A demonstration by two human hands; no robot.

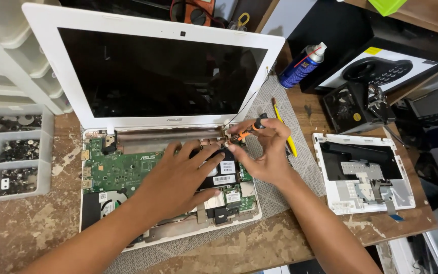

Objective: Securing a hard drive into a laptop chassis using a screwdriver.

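Left hand (178, 177) flat, open on laptop base (128, 172) | right hand (264, 152) pinching screwdriver (249, 129), tip down-left toward hinge

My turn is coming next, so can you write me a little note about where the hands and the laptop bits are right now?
Left hand: flat on the opened laptop base, fingers spread over its black middle part.
Right hand: pinching a small orange-and-black screwdriver, tip at the right hinge corner.
White laptop screen stands upright.
Done: the keyboard cover is off, lying upside down to the right; green board exposed.
Left: cannot tell which screws remain. A yellow tool lies on the grey mat.
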